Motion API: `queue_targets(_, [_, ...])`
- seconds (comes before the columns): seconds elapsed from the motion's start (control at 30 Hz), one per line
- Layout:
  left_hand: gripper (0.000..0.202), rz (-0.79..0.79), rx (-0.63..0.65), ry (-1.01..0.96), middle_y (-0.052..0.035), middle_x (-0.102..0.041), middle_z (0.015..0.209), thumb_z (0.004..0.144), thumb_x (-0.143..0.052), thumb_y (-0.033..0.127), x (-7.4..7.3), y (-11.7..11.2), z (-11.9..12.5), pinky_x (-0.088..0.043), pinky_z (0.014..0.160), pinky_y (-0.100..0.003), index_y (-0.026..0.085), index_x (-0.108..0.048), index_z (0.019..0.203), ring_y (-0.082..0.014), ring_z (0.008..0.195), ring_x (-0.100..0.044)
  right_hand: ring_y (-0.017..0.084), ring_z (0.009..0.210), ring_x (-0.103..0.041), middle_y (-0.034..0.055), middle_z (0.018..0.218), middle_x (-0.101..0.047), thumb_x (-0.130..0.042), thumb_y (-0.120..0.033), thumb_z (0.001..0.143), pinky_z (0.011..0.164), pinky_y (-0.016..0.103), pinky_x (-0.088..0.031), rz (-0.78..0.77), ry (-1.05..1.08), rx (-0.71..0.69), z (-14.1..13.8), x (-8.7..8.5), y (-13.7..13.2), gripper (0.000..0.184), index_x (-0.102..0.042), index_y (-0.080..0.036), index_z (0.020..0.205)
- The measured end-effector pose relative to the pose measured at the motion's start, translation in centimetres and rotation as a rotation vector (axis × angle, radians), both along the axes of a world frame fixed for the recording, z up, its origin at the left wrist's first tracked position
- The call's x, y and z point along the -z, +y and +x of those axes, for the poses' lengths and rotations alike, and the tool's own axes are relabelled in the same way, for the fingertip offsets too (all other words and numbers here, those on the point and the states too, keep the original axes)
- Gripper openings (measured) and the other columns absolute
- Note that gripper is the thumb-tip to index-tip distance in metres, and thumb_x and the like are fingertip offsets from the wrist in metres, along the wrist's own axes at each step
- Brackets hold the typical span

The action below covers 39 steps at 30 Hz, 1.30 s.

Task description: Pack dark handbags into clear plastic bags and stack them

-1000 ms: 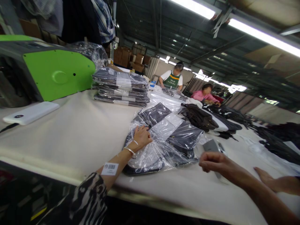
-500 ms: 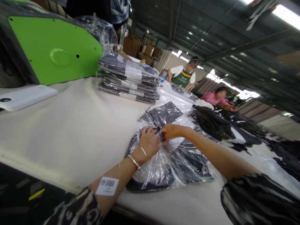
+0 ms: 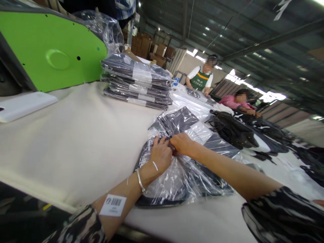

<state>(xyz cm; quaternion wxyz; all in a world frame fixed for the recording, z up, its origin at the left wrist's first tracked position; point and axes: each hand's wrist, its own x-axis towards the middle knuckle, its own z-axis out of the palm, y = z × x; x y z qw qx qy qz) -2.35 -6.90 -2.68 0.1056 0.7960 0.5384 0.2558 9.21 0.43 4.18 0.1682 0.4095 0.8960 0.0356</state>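
A clear plastic bag [image 3: 174, 180] with a dark folded item inside lies on the pale table in front of me. Its film is bunched and creased toward the middle, where both hands meet. My left hand [image 3: 161, 154] is bent over the bunched film, its fingers slightly apart and curled down onto it. Against it, my right hand [image 3: 181, 143] is closed in a fist on the same film. The fingertips and thumbs are mostly hidden. A pale label or card [image 3: 199, 132] shows through the plastic beyond my right hand. A barcode sticker [image 3: 112, 205] is on my left forearm.
Behind the bag stands a stack of bagged dark items [image 3: 136, 82]. A green-sided machine [image 3: 60, 50] and a white device [image 3: 27, 105] are at left. Dark garments [image 3: 233, 130] lie at right, near flat clear plastic [image 3: 189, 103]. Two people [image 3: 199, 79] work farther back.
My right hand has moved slightly left, up against my left hand, still closed on the film. The left hand stays nearly in place. The view has shifted a little.
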Motion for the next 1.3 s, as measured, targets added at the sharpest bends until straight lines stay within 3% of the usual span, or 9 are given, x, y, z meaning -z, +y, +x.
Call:
queue_targets(0.17, [0.015,0.009,0.001,-0.010,-0.0108,-0.065,0.124,0.079,-0.064,0.023,0.3,-0.1,-0.1,-0.011,0.119,-0.057,0.019,-0.076,0.088,-0.0330,0.135,-0.040,0.028,0.090,-0.067,0.0102,0.099,-0.072,-0.084,-0.049,0.063,0.078,0.032,-0.046,-0.012,-0.054,0.001,3.0,-1.3,1.9,0.054,-0.065,-0.019,0.104])
queue_targets(0.33, [0.012,0.040,0.011,-0.010,-0.0103,-0.063,0.129,0.078,-0.067,0.027,0.6,0.0,-0.1,-0.009,0.119,-0.056,0.020,-0.075,0.083,-0.0326,0.135,-0.040,0.023,0.098,-0.063,0.0086,0.108,-0.068,-0.075,-0.043,0.074,0.084,0.033,-0.048,0.015,0.357,0.185,5.4,-1.8,3.7,0.046,-0.063,-0.018,0.110])
queue_targets(0.47, [0.010,0.038,-0.002,-0.017,-0.0102,-0.061,0.131,0.077,-0.069,0.028,0.3,0.0,-0.1,-0.009,0.119,-0.057,0.021,-0.075,0.082,-0.0328,0.136,-0.038,0.026,0.129,-0.048,0.0159,0.139,-0.053,-0.049,-0.042,0.094,0.108,0.040,-0.038,0.248,0.704,0.203,3.1,1.2,2.9,0.054,-0.046,-0.013,0.139])
queue_targets(0.6, [0.009,0.010,0.000,-0.005,-0.0109,-0.062,0.128,0.077,-0.069,0.028,-0.1,-0.2,-0.3,-0.009,0.120,-0.055,0.021,-0.074,0.080,-0.0319,0.136,-0.039,0.032,0.145,-0.026,0.0159,0.155,-0.036,-0.038,-0.044,0.099,0.118,0.053,-0.018,0.368,0.577,0.281,0.9,5.6,2.3,0.058,-0.037,-0.013,0.149])
queue_targets(0.73, [0.010,0.017,-0.002,-0.012,-0.0111,-0.064,0.122,0.080,-0.068,0.029,-0.5,-0.2,-0.3,-0.008,0.121,-0.052,0.020,-0.072,0.084,-0.0302,0.133,-0.042,0.032,0.149,-0.016,0.0135,0.159,-0.029,-0.033,-0.044,0.101,0.120,0.056,-0.007,0.436,0.499,0.230,0.9,7.5,1.9,0.058,-0.034,-0.015,0.151])
queue_targets(0.87, [0.007,-0.052,-0.017,-0.125,-0.0055,-0.068,0.112,0.082,-0.064,0.025,-2.0,0.1,-0.5,-0.019,0.119,-0.049,0.022,-0.070,0.080,-0.0258,0.122,-0.052,0.032,0.148,-0.019,0.0124,0.159,-0.031,-0.036,-0.044,0.100,0.120,0.055,-0.012,0.378,0.489,0.268,0.9,7.2,2.0,0.057,-0.037,-0.018,0.150])
queue_targets(1.0, [0.007,-0.115,-0.024,-0.354,-0.0037,-0.069,0.115,0.083,-0.061,0.023,-4.6,0.0,-3.1,-0.041,0.105,-0.035,0.021,-0.068,0.082,-0.0205,0.114,-0.059,0.027,0.143,-0.033,0.0107,0.150,-0.045,-0.032,-0.045,0.101,0.119,0.048,-0.023,0.162,0.596,0.405,1.1,4.8,3.7,0.054,-0.044,-0.018,0.146])
queue_targets(1.13, [0.009,-0.032,-0.126,-0.403,-0.0063,-0.062,0.130,0.084,-0.059,0.025,-6.1,-2.0,-7.1,-0.038,0.110,-0.038,0.021,-0.066,0.087,-0.0225,0.125,-0.053,0.019,0.142,-0.037,0.0136,0.154,-0.039,-0.009,-0.043,0.103,0.116,0.036,-0.032,0.140,0.709,0.442,3.2,1.9,3.2,0.062,-0.032,-0.011,0.151])
queue_targets(1.3, [0.012,0.060,-0.028,-0.214,-0.0077,-0.061,0.133,0.086,-0.059,0.025,-5.6,-7.3,-4.9,-0.037,0.112,-0.043,0.023,-0.066,0.096,-0.0245,0.129,-0.050,0.031,0.150,-0.014,0.0124,0.160,-0.027,-0.044,-0.051,0.096,0.120,0.056,-0.012,0.220,0.665,0.397,5.9,4.1,-2.0,0.063,-0.035,-0.019,0.150])
